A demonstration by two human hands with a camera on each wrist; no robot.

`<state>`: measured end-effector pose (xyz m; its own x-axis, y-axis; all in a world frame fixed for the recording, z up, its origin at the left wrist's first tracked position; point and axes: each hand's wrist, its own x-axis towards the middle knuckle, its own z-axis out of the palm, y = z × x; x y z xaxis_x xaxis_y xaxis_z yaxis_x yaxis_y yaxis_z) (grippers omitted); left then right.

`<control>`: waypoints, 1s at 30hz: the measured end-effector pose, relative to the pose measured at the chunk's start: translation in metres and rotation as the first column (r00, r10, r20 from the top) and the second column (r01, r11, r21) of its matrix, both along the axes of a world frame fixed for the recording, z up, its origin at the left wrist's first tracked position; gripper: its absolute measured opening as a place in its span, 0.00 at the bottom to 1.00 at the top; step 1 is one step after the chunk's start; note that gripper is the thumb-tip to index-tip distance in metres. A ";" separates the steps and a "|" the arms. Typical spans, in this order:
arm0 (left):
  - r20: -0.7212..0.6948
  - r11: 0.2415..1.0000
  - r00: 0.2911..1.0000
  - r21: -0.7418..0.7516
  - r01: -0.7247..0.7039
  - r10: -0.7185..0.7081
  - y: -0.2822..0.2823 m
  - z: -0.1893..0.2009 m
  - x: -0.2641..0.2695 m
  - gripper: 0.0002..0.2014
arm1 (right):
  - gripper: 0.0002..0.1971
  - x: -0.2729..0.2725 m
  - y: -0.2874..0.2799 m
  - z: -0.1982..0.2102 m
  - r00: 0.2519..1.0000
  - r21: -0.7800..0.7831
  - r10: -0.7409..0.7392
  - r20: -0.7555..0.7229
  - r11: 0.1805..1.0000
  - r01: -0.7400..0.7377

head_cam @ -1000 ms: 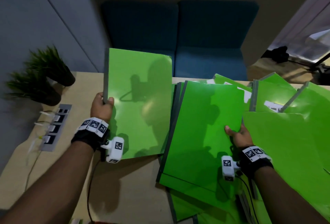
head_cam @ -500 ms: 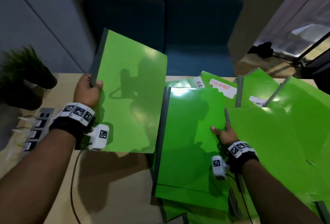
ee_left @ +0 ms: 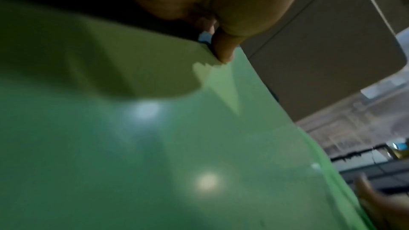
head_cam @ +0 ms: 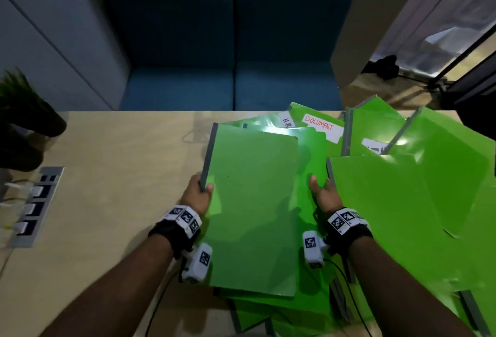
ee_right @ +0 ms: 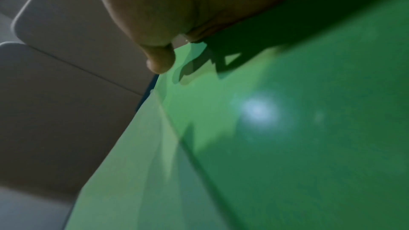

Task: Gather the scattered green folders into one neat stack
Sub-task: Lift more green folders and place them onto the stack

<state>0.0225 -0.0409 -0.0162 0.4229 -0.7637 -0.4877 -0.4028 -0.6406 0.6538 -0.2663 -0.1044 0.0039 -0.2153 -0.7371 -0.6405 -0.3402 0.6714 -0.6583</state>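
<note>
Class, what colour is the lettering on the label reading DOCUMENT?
Red, on a white label; clearest in the head view.

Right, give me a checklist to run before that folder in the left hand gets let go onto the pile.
1. Left hand grips the top folder at its grey spine edge: ok.
2. Top folder lies over the pile beneath it: ok, though it looks slightly skewed.
3. Edges flush with the folders below: not ok; lower ones stick out at the right and near edges.
4. Right hand steadies the pile's right side: ok; whether its fingers grip it, cannot tell.
5. Scattered folders on the right gathered in: not ok; they fan out at angles.
6. Top folder fully resting on the pile: cannot tell.
</note>
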 end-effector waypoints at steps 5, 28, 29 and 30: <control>0.001 0.979 0.979 0.005 0.205 -0.205 0.027 -0.031 -0.015 0.19 | 0.45 0.012 0.015 -0.002 0.995 -0.027 0.098 0.007 0.995 -0.098; -0.236 0.988 0.972 -0.156 -0.022 -0.016 -0.044 0.019 0.066 0.35 | 0.48 0.048 0.033 0.005 0.881 0.018 0.379 0.284 0.917 -0.399; -0.231 0.988 0.971 -0.151 0.017 -0.052 -0.045 0.017 0.063 0.39 | 0.58 0.047 0.027 0.002 0.864 0.002 0.444 0.238 0.889 -0.457; -0.227 0.989 0.969 -0.133 0.066 -0.095 -0.045 0.015 0.060 0.42 | 0.67 0.047 0.019 0.004 0.848 -0.013 0.491 0.199 0.867 -0.499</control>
<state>0.0826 -0.0864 -0.0009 0.2444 -0.8509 -0.4650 -0.2777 -0.5208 0.8072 -0.2190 -0.0853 0.0082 0.2996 -0.6881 -0.6609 -0.5059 0.4727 -0.7215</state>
